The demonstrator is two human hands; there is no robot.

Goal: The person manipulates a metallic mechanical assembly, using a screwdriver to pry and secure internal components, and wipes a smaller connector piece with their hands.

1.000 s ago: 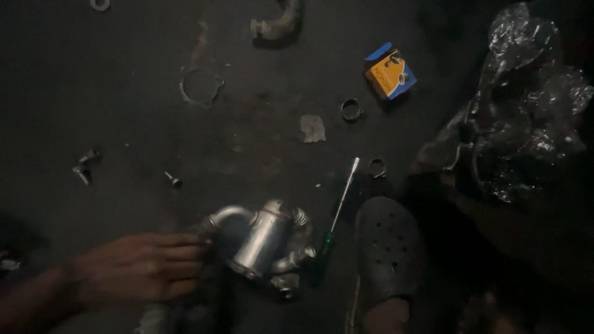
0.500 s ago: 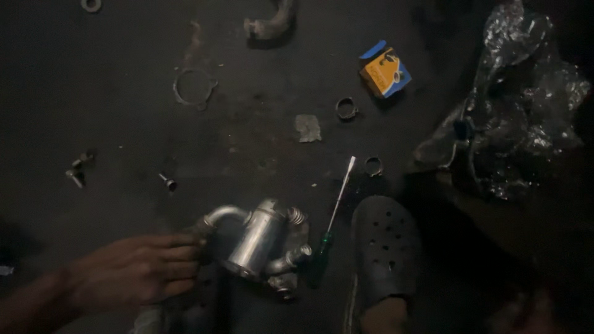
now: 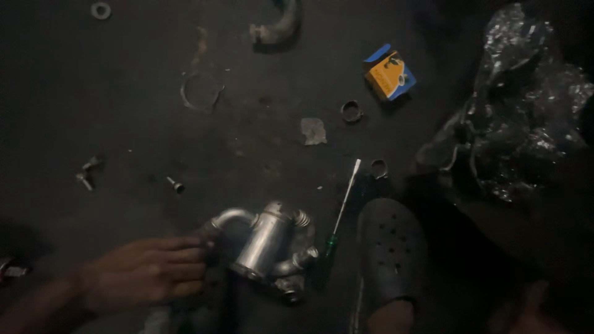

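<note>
Dark floor [image 3: 124,111]; my left hand [image 3: 145,272] near-left, fingers pressed together against metal pipe assembly [image 3: 266,247]; screwdriver [image 3: 341,210] just right

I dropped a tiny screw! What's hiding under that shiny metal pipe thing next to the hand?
Only dark floor shows around the metal pipe part. Underneath is covered. The left hand touches its curved tube.

Screwdriver [image 3: 341,207] lies between metal assembly [image 3: 266,247] and clog [image 3: 390,260]

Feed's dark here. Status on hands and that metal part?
Left hand touching metal pipe assembly on floor. Right hand out of view. Green-handled screwdriver lies beside it.
</note>
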